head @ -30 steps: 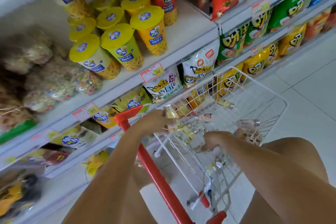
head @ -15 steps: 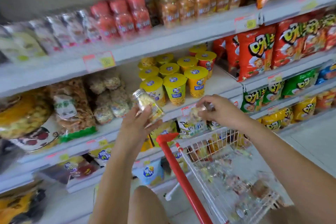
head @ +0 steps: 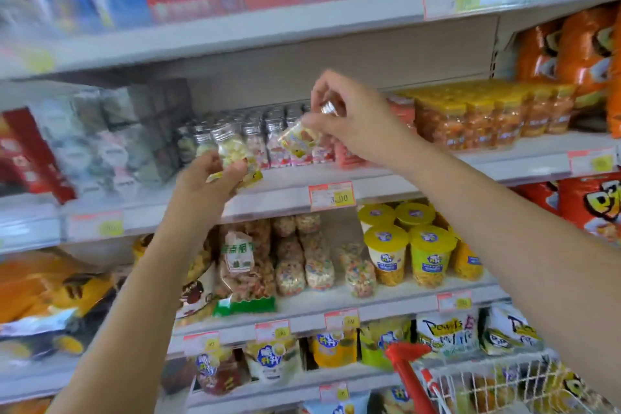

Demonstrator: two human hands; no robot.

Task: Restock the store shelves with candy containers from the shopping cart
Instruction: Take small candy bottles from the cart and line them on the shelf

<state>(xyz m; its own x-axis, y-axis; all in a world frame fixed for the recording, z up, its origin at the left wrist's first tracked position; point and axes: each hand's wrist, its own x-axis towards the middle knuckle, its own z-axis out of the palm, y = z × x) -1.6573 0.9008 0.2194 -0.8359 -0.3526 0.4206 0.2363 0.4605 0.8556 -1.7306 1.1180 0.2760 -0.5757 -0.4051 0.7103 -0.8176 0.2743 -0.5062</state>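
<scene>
Nearest, at the lower right, the shopping cart (head: 409,375) is cut off by the bottom edge. Only its red handle end and part of the white wire basket show, and the contents are too blurred to identify.

Both forearms rise from the lower corners toward the middle shelf (head: 268,199). The left hand (head: 205,180) is seen from the back, its fingers curled up round the base of a clear candy container (head: 230,149) held roughly upright just above the shelf's front edge. The lower part of that container is hidden by the fingers. The right hand (head: 356,126) is higher and to the right. It pinches a second candy container (head: 299,141) by its silver cap end, with the body tilted down and to the left. The cap is partly covered by the fingers.

Behind both hands a row of silver-capped containers (head: 265,136) stands on the shelf, and the two held containers overlap it. Motion blur makes the labels unreadable.

Orange jars (head: 470,118) stand farther right on the same shelf, with a price tag (head: 331,196) on its rail. Yellow-lidded cups (head: 403,245) occupy the shelf below.
</scene>
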